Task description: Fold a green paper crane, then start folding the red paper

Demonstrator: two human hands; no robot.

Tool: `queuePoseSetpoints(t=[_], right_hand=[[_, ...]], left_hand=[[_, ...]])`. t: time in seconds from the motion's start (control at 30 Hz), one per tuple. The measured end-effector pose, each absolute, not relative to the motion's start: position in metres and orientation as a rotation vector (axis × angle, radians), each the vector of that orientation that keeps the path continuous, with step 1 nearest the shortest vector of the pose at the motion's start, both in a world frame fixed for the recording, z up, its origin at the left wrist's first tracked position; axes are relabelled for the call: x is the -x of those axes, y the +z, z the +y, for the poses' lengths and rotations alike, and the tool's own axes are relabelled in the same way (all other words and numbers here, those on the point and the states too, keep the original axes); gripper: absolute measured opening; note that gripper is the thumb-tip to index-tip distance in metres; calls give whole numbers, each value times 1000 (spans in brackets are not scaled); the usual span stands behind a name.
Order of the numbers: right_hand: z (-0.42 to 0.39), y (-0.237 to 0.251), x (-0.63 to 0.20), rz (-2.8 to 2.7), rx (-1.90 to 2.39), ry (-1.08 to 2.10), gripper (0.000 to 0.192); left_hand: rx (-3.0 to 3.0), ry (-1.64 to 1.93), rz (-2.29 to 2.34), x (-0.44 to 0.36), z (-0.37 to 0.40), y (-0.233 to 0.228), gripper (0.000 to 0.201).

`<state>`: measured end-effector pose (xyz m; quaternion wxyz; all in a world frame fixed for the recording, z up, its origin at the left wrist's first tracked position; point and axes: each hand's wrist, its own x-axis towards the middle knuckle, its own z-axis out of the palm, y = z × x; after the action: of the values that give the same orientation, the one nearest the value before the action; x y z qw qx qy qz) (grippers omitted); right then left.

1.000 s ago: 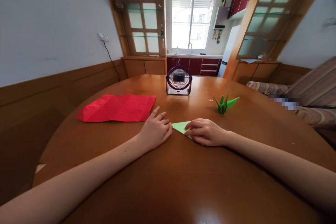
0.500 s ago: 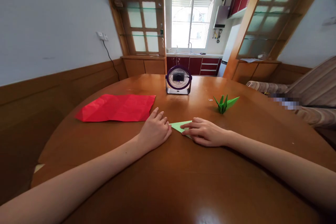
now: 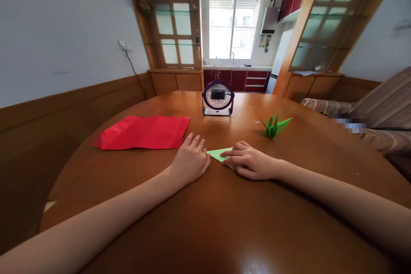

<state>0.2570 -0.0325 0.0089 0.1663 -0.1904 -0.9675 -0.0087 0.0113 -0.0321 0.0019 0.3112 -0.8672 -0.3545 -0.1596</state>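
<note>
A light green sheet of origami paper (image 3: 217, 154), folded to a triangular shape, lies flat on the wooden table in front of me. My right hand (image 3: 252, 160) has its fingers bent over the paper's right part, pressing and holding it down; that part is hidden beneath the hand. At the paper's left tip rests my left hand (image 3: 191, 156), its fingers stretched forward and slightly apart. Whether the thumb touches the tip is hard to make out. Just beyond the left fingers spreads a creased red sheet of paper (image 3: 144, 132).
A green folded paper crane (image 3: 272, 127) stands beyond my right hand. Farther back, a small purple desk fan (image 3: 218, 96) faces me on the round table (image 3: 205, 231). A striped sofa (image 3: 382, 107) is at the right, a wall at the left.
Hands and green paper keep almost the same place. The left fingers look slightly closer together; the view has shifted a little.
</note>
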Motion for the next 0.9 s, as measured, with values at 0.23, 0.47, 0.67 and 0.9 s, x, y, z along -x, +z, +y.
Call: queuePoseSetpoints(t=[0.23,0.47,0.67,0.9], right_hand=[[-33,9,-258,-2773,556,1,33],[-32,8,-259,-2769,553,14,34],[-30,7,-260,-2790,519,2,35],[-31,6,-261,-2790,507,-57,33]], left_hand=[[2276,-367,-1056,-3,-23,2,37],[2387,-495,-1001,-4,-25,1,42],[2773,-391,-1001,-13,-40,-4,61],[2943,-196,-1044,-7,-42,2,81]])
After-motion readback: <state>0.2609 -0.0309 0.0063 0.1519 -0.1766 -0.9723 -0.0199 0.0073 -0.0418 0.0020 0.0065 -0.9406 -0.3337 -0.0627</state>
